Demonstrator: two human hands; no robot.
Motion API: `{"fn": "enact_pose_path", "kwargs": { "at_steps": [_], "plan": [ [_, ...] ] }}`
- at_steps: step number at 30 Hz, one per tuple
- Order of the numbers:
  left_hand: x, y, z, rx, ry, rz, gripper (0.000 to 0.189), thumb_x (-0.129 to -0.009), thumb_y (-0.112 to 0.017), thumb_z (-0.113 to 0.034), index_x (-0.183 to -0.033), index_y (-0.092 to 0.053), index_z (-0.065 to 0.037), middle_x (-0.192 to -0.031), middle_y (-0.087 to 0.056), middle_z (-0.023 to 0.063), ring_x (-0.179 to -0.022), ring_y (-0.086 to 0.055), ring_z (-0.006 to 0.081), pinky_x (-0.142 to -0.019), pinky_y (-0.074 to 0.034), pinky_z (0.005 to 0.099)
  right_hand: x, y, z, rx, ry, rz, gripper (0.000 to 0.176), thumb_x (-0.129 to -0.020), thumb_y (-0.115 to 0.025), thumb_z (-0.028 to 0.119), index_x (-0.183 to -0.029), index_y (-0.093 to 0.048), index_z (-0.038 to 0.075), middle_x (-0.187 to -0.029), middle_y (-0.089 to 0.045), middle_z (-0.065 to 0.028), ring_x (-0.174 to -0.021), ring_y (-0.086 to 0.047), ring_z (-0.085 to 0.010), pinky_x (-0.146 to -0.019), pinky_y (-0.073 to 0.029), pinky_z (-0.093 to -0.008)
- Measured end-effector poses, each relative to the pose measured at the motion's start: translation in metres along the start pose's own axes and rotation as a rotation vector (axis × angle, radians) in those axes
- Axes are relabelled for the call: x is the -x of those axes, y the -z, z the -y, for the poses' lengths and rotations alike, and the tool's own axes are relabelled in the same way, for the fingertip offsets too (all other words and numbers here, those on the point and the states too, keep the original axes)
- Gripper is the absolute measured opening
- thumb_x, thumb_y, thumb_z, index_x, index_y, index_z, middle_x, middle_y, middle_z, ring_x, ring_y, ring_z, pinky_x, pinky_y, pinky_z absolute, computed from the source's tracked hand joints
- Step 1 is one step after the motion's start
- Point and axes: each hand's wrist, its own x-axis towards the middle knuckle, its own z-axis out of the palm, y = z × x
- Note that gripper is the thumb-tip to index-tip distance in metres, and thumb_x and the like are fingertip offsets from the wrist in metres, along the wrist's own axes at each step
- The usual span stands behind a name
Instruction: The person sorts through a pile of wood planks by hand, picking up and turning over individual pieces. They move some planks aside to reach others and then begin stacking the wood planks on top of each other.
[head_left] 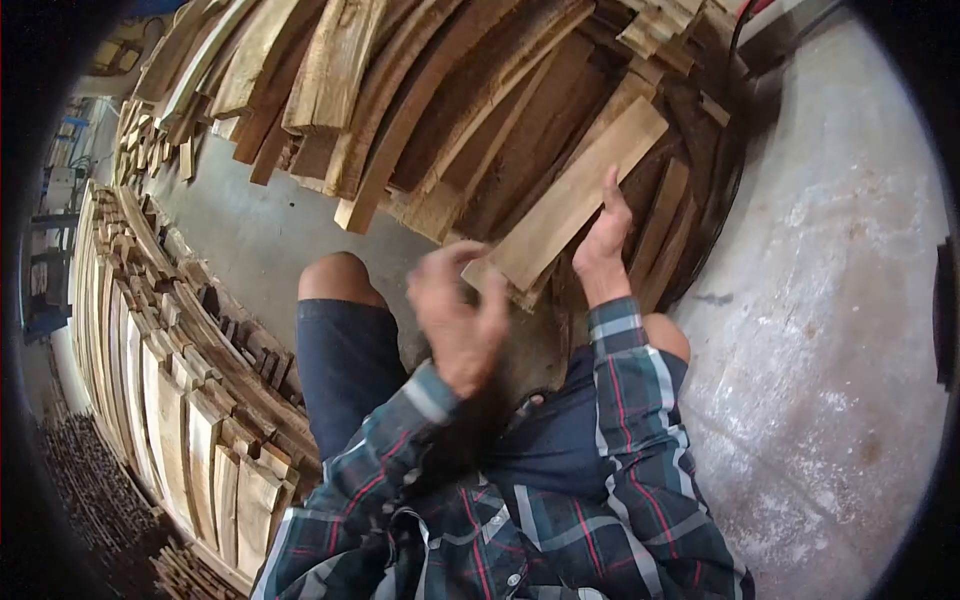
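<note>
A flat, pale wooden board (580, 195) lies at a slant in front of me, above a stack of rough planks. My right hand (604, 238) is at its right edge, thumb pointing up along the side and the other fingers hidden by the wood; it appears to hold the board from there. Close to the board's lower left end is my left hand (460, 315), blurred by motion. Its thumb and fingers are apart and curved, with nothing visible between them. Another wood end (522, 297) shows just under the board's lower end.
Long rough planks (420, 100) are piled ahead, their ends toward me. To the left stands a long row of upright boards (175, 430), with thin dark sticks (90, 490) beyond it. Bare concrete floor (820, 330) stretches along the right. My knees flank the work.
</note>
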Motion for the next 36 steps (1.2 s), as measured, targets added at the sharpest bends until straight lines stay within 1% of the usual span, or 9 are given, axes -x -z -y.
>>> {"fn": "enact_pose_path", "kwargs": {
  "at_steps": [2,4,7,10,17,20,28,33,36],
  "plan": [
    [0.017,0.018,0.048,0.21,0.563,0.052,0.038,-0.083,-0.075,-0.02,-0.113,-0.06,0.0,-0.103,-0.063,0.0126,-0.096,-0.058,0.024,-0.084,-0.047,0.0376,-0.002,0.0,-0.001,0.022,-0.024,-0.045,0.074,-0.094,-0.064,0.053,-0.141,-0.047,-0.002,-0.138,-0.055,-0.0111,-0.127,-0.052,-0.025,-0.11,-0.041,-0.0401],
    [0.009,0.023,0.053,0.489,0.838,0.061,0.06,-0.085,-0.077,-0.028,-0.13,-0.052,0.002,-0.108,-0.059,0.0079,-0.103,-0.056,0.0219,-0.089,-0.044,0.0352,0.0,-0.004,0.003,-0.037,-0.056,-0.012,0.074,-0.092,-0.068,0.052,-0.139,-0.05,-0.003,-0.136,-0.056,-0.0108,-0.125,-0.053,-0.0245,-0.109,-0.041,-0.0402],
    [-0.015,0.017,0.048,0.575,0.933,0.133,0.076,-0.082,-0.081,-0.026,-0.14,-0.041,0.001,-0.121,-0.057,0.0147,-0.102,-0.056,0.0247,-0.094,-0.04,0.0396,0.0,-0.003,0.003,-0.041,-0.053,-0.015,0.072,-0.092,-0.069,0.051,-0.138,-0.052,-0.002,-0.135,-0.057,-0.0109,-0.125,-0.053,-0.0243,-0.11,-0.04,-0.041],
    [-0.032,-0.002,0.05,0.652,0.95,-0.042,0.084,-0.078,-0.084,-0.023,-0.143,-0.037,0.002,-0.123,-0.058,0.0169,-0.11,-0.056,0.0259,-0.1,-0.036,0.0418,0.001,-0.003,0.004,-0.039,-0.041,-0.007,0.073,-0.091,-0.07,0.052,-0.138,-0.052,-0.001,-0.134,-0.058,-0.011,-0.125,-0.054,-0.0242,-0.109,-0.041,-0.0408],
    [-0.052,-0.012,0.058,0.331,0.344,-0.019,0.072,-0.075,-0.089,-0.027,-0.128,-0.05,0.003,-0.114,-0.066,0.0159,-0.102,-0.064,0.0256,-0.092,-0.05,0.0352,0.001,-0.005,0.002,0.026,-0.058,-0.065,0.09,-0.087,-0.071,0.057,-0.148,-0.042,-0.002,-0.154,-0.041,-0.0149,-0.141,-0.038,-0.0258,-0.119,-0.027,-0.0409],
    [-0.05,-0.007,0.057,0.088,0.357,0.013,0.063,-0.079,-0.086,-0.025,-0.123,-0.053,0.006,-0.113,-0.066,0.017,-0.102,-0.064,0.0238,-0.091,-0.05,0.0342,0.004,-0.008,0.005,0.072,-0.048,-0.085,0.096,-0.086,-0.071,0.058,-0.151,-0.037,-0.003,-0.161,-0.031,-0.0151,-0.146,-0.031,-0.0259,-0.122,-0.02,-0.0407],
    [-0.066,0.0,0.078,0.406,0.22,-0.009,0.066,-0.072,-0.091,-0.025,-0.123,-0.059,0.003,-0.113,-0.071,0.0149,-0.102,-0.068,0.0234,-0.091,-0.05,0.0331,0.005,-0.005,0.007,-0.003,-0.026,-0.048,0.088,-0.093,-0.066,0.053,-0.149,-0.037,-0.008,-0.161,-0.03,-0.017,-0.15,-0.024,-0.0245,-0.123,-0.016,-0.0386],
    [-0.065,0.001,0.082,0.086,0.252,-0.042,0.067,-0.072,-0.09,-0.026,-0.124,-0.059,0.003,-0.116,-0.07,0.0151,-0.105,-0.067,0.0239,-0.092,-0.05,0.0351,0.002,0.002,0.003,-0.015,-0.025,-0.037,0.084,-0.094,-0.065,0.051,-0.148,-0.039,-0.008,-0.162,-0.028,-0.0159,-0.15,-0.022,-0.0228,-0.123,-0.013,-0.0362],
    [-0.048,-0.019,0.093,0.602,0.38,-0.106,0.057,-0.082,-0.084,-0.022,-0.124,-0.054,0.001,-0.111,-0.066,0.0101,-0.094,-0.064,0.0215,-0.081,-0.051,0.0322,-0.008,0.008,-0.006,-0.114,-0.07,0.027,0.08,-0.095,-0.065,0.048,-0.147,-0.041,-0.008,-0.161,-0.031,-0.0152,-0.149,-0.026,-0.0219,-0.123,-0.016,-0.0352]
  ]
}}
